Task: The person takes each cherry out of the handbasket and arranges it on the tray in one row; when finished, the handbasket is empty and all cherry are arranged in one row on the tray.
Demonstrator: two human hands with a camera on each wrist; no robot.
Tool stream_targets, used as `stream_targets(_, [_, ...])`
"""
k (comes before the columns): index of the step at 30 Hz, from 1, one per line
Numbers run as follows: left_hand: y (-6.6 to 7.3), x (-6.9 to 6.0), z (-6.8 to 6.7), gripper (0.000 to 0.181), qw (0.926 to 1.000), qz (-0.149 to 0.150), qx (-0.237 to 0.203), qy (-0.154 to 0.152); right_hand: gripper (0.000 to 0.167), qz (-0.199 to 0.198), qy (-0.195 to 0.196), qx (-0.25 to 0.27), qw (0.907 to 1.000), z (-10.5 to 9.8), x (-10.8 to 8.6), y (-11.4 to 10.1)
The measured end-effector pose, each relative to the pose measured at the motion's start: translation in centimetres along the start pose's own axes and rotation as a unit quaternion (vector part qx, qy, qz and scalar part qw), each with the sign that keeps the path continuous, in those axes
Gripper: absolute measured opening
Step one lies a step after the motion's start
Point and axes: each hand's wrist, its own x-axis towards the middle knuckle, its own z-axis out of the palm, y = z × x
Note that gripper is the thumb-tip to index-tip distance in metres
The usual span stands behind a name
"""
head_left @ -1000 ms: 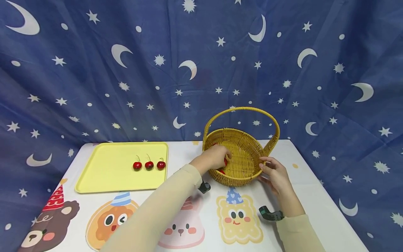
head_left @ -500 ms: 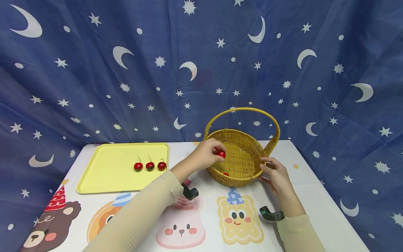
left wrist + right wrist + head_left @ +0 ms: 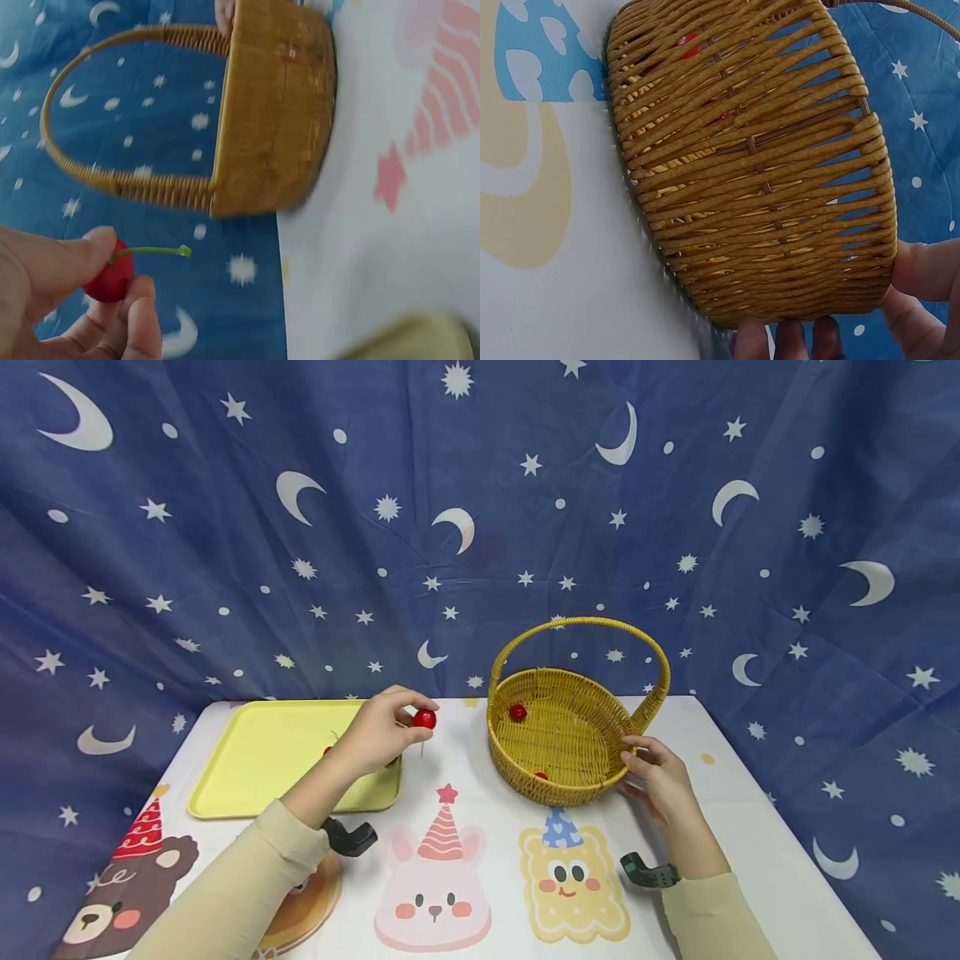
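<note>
Between thumb and fingers, my left hand [image 3: 378, 731] pinches a red cherry [image 3: 425, 718] above the tray's right edge. Its green stem [image 3: 154, 250] sticks out in the left wrist view. On the right stands a wicker basket [image 3: 555, 792] with a tall arched handle. Two red cherries show inside it, one by the left wall [image 3: 517, 713], one near the front [image 3: 541, 776]. My right hand [image 3: 663, 781] grips the basket's right side; the right wrist view shows its fingertips [image 3: 790, 341] against the weave. On the yellow tray [image 3: 255, 760], another cherry [image 3: 327, 750] is mostly hidden by my left hand.
A white tablecloth [image 3: 465, 910] printed with cartoon animals and treats covers the table. Behind it hangs a blue curtain [image 3: 480, 577] with moons and stars. Dark wrist-worn devices sit below the left hand [image 3: 351, 837] and the right hand [image 3: 648, 872].
My left hand has lifted a cherry out of the basket and carried it left to the tray's right edge. The right hand stays on the basket.
</note>
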Motion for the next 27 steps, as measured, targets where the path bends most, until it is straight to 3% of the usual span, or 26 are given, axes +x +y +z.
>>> stream_targets(3, [-1.5, -1.0, -2.0, 0.034, 0.9994, -0.030, 0.014, 0.006, 0.038, -0.001, -0.001, -0.002, 1.0000, -0.1, 0.0, -0.1])
stream_targets(8, [-4.7, -2.7, -5.0, 0.037, 0.9977, -0.041, 0.047, 0.029, 0.040, -0.004, -0.002, -0.009, 1.0000, -0.1, 0.0, -0.1])
stream_targets(14, [-8.7, -4.4, -7.8, 0.037, 0.9917, -0.084, 0.093, 0.030, 0.040, -0.005, -0.004, -0.006, 1.0000, 0.0, 0.1, -0.1])
stream_targets(20, [-11.7, -5.1, -8.7, 0.035, 0.9833, -0.125, 0.130, 0.023, 0.039, -0.007, -0.004, -0.001, 1.0000, -0.2, 0.1, -0.1])
stream_targets(27, [-13.5, -5.2, -8.6, 0.035, 0.9806, -0.134, 0.142, 0.011, 0.041, -0.007, -0.007, -0.003, 0.9999, -0.2, 0.1, 0.2])
